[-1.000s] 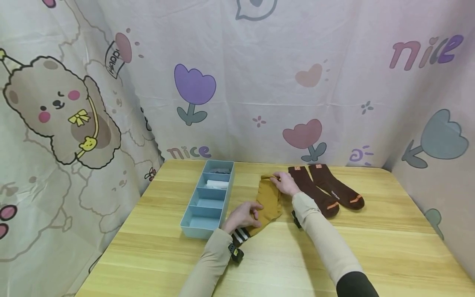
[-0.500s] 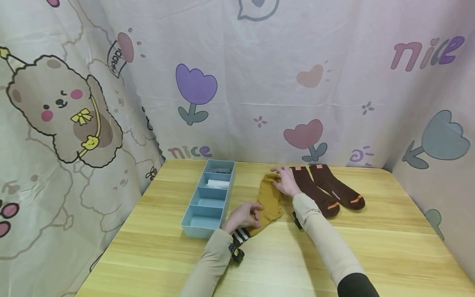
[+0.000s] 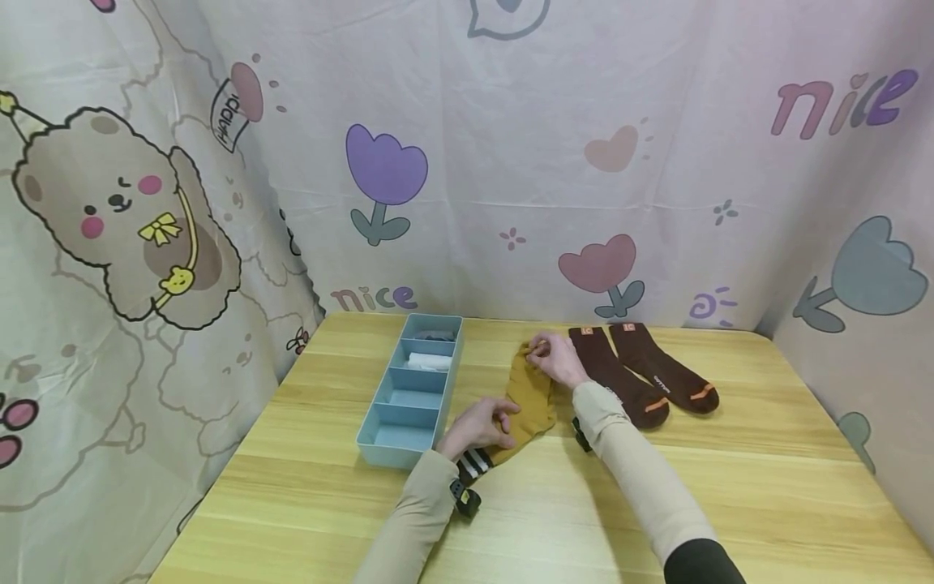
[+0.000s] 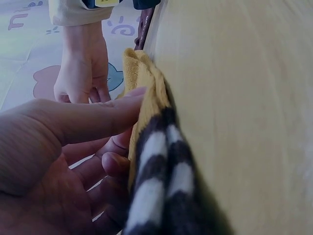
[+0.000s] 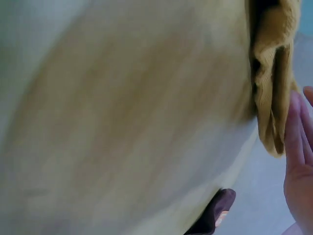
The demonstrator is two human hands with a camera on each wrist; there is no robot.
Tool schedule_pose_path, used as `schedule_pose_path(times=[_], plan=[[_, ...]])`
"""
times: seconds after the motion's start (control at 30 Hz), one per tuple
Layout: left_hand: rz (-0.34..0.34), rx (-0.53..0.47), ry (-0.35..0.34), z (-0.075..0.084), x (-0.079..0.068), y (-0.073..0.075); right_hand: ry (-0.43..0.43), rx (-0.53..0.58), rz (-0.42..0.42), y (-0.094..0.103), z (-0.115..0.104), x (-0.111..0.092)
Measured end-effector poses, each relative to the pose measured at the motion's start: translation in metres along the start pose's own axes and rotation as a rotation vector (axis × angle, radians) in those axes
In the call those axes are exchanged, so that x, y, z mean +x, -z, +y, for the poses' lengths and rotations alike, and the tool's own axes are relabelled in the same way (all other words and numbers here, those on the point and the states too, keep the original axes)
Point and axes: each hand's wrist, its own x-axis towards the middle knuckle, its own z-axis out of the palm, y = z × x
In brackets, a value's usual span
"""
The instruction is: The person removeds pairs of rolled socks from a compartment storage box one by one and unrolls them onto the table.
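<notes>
A mustard sock with a dark, white-striped cuff lies slantwise on the table. Two striped layers show at the cuff in the left wrist view, perhaps a stacked pair. My left hand rests on the sock just above the stripes, thumb and fingertips touching the cloth. At the far end, my right hand pinches the sock's edge between thumb and fingers. The right wrist view shows the fingers against the folded mustard cloth; its thumb is mostly out of frame there.
Left of the sock stands a blue divided box, with a white roll and something grey in its far compartments. Two brown socks with orange toe stripes lie right of my right hand. A printed curtain hangs behind the wooden table.
The right hand lifted its fingers off the sock's far end, then came back and pinched the edge there. The left hand and the other things have stayed in place.
</notes>
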Motion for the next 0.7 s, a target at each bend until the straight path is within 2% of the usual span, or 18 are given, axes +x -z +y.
schedule_pose_path(times=[0.07, 0.23, 0.33, 0.5, 0.7], plan=[[-0.001, -0.002, -0.003, 0.000, 0.000, 0.000, 0.023, 0.048, -0.057, 0.000, 0.001, -0.001], [0.000, 0.007, -0.001, 0.000, 0.000, -0.001, 0.072, 0.032, -0.190, -0.001, 0.007, -0.003], [0.000, 0.025, 0.001, -0.001, 0.000, -0.001, 0.082, 0.010, -0.232, 0.000, 0.009, -0.005], [-0.005, 0.033, -0.011, 0.000, -0.002, -0.001, 0.110, -0.044, -0.267, 0.002, 0.013, -0.008], [-0.006, 0.009, -0.021, 0.002, -0.004, -0.001, 0.125, -0.035, -0.264, 0.007, 0.015, -0.010]])
